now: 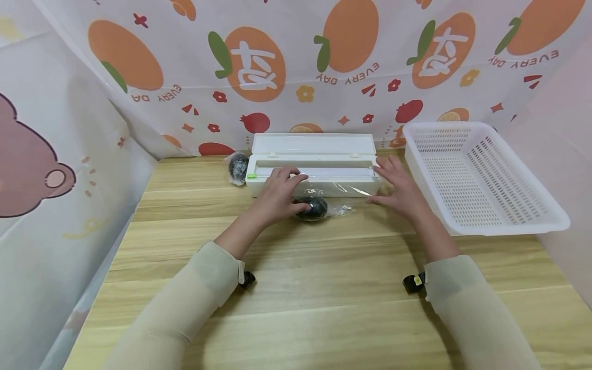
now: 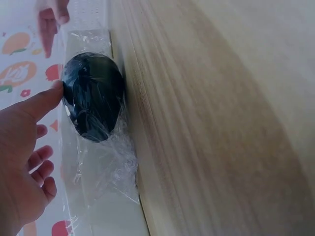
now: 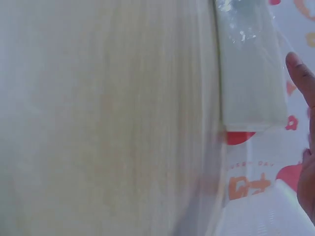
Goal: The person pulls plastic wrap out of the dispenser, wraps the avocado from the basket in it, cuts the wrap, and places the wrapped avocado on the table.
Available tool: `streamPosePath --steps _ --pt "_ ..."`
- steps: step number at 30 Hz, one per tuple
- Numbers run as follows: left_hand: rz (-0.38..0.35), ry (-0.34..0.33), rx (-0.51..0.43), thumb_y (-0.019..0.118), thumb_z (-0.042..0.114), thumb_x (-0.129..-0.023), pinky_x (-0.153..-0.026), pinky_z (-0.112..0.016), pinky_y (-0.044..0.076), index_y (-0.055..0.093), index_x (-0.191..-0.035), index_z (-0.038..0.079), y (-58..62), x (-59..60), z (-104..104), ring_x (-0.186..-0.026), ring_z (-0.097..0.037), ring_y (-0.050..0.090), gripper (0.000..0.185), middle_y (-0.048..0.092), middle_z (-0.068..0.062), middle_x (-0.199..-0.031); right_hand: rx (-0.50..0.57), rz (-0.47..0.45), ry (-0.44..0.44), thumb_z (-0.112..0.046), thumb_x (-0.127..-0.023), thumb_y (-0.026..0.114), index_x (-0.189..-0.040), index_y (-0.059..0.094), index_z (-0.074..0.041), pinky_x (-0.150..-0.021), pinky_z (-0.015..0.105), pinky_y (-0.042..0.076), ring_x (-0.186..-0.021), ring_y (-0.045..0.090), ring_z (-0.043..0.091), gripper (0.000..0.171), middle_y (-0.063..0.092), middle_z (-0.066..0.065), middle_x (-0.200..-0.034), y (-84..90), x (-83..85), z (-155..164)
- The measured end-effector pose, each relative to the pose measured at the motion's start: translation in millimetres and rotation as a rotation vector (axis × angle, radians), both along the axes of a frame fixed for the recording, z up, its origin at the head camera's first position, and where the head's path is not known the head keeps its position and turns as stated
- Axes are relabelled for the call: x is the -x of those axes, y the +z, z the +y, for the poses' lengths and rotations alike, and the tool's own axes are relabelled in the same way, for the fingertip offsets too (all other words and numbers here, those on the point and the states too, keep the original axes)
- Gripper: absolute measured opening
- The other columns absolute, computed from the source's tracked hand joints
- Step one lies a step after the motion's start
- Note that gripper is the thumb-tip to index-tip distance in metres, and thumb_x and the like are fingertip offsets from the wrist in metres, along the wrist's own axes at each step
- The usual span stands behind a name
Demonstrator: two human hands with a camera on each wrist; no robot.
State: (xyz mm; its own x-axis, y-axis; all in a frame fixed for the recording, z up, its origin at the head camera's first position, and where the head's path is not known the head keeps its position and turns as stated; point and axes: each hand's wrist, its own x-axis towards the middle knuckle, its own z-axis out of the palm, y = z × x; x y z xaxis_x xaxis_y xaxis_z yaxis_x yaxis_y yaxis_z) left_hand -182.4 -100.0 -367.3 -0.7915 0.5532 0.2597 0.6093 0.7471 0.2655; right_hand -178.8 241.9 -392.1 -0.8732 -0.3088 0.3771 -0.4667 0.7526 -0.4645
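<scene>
A white cling film dispenser box (image 1: 319, 186) stands at the back of the table with its lid (image 1: 314, 144) raised and a white roll inside. Against its front lies a dark, glossy oval thing (image 1: 313, 209) in clear film; its kind cannot be told. My left hand (image 1: 278, 197) reaches over the box front, a digit touching the dark oval (image 2: 93, 96), other fingers loosely bent above the roll. At the box's right end my right hand (image 1: 399, 187) is spread, thumb apart from the fingers, holding nothing visible. Clear film (image 1: 339, 187) hangs over the box front.
Another dark, film-wrapped oval thing (image 1: 238, 168) sits by the box's left end. A white plastic basket (image 1: 485, 228) stands at the right. Behind the wooden table (image 1: 324, 298) hangs a fruit-print cloth (image 1: 300, 56). Black straps with small devices (image 1: 413, 282) show at both wrists.
</scene>
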Motion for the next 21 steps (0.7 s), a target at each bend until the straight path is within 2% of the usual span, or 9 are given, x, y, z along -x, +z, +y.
streamPosePath --steps 2,4,6,8,11,14,17,21 --pt "-0.01 -0.002 -0.002 0.083 0.045 -0.077 -0.106 -0.048 0.036 0.056 -0.137 0.011 -0.3 -0.1 0 -0.125 -0.035 0.042 0.074 0.048 -0.012 -0.137 0.01 0.031 0.026 -0.029 -0.065 0.092 -0.135 0.059 -0.006 -0.109 0.054 0.035 -0.137 0.039 0.034 0.081 0.052 0.01 -0.146 2.0 -6.8 -1" --pt "-0.02 -0.005 0.001 0.083 0.046 -0.076 -0.106 -0.048 0.037 0.056 -0.137 0.012 -0.4 -0.6 0 -0.126 -0.035 0.042 0.075 0.049 -0.011 -0.139 0.017 -0.003 0.049 -0.031 -0.064 0.092 -0.131 0.063 -0.008 -0.096 0.049 0.044 -0.117 0.051 0.031 0.076 0.063 0.01 -0.132 4.8 -13.4 -3" --pt "-0.031 -0.009 0.009 0.083 0.046 -0.076 -0.105 -0.048 0.037 0.056 -0.137 0.012 -0.7 -0.9 0 -0.125 -0.034 0.043 0.074 0.051 -0.01 -0.139 0.029 -0.106 0.076 -0.035 -0.066 0.091 -0.13 0.064 -0.011 -0.084 0.043 0.046 -0.101 0.053 0.027 0.074 0.069 0.008 -0.119 7.5 -18.9 -4" --pt "-0.038 -0.013 0.02 0.082 0.046 -0.076 -0.105 -0.046 0.038 0.056 -0.137 0.012 -1.0 -1.4 0 -0.124 -0.033 0.044 0.074 0.053 -0.009 -0.138 0.039 -0.251 0.113 -0.037 -0.068 0.09 -0.133 0.062 -0.015 -0.079 0.039 0.045 -0.095 0.054 0.023 0.074 0.07 0.004 -0.113 10.2 -22.5 -6" --pt "-0.041 -0.022 0.028 0.083 0.046 -0.076 -0.102 -0.044 0.039 0.057 -0.136 0.012 -1.8 -2.2 1 -0.12 -0.032 0.046 0.073 0.057 -0.009 -0.133 0.031 -0.447 0.171 -0.033 -0.073 0.087 -0.141 0.055 -0.017 -0.078 0.035 0.045 -0.096 0.052 0.02 0.077 0.069 0.002 -0.118 12.3 -24.3 -7" --pt "-0.032 -0.033 0.032 0.083 0.046 -0.076 -0.099 -0.043 0.04 0.058 -0.135 0.011 -2.3 -3.6 1 -0.116 -0.03 0.048 0.073 0.059 -0.009 -0.128 0.025 -0.54 0.21 -0.029 -0.081 0.081 -0.144 0.051 -0.018 -0.079 0.035 0.045 -0.099 0.051 0.021 0.071 0.066 0.002 -0.125 11.2 -23.5 -9" --pt "-0.033 -0.034 0.03 0.084 0.045 -0.075 -0.094 -0.042 0.042 0.059 -0.134 0.011 -1.6 -5.5 2 -0.11 -0.029 0.049 0.072 0.06 -0.009 -0.121 0.067 -0.531 0.205 -0.032 -0.088 0.074 -0.142 0.053 -0.018 -0.08 0.036 0.045 -0.102 0.052 0.021 0.06 0.065 0.004 -0.127 10.1 -21.6 -12" --pt "-0.056 -0.034 0.018 0.084 0.043 -0.076 -0.086 -0.038 0.043 0.061 -0.133 0.012 -0.2 -7.5 3 -0.102 -0.026 0.049 0.07 0.06 -0.006 -0.108 0.06 -0.392 0.162 -0.045 -0.086 0.073 -0.135 0.06 -0.02 -0.086 0.04 0.048 -0.108 0.056 0.02 0.056 0.066 0.002 -0.124 15.2 -20.5 -27"
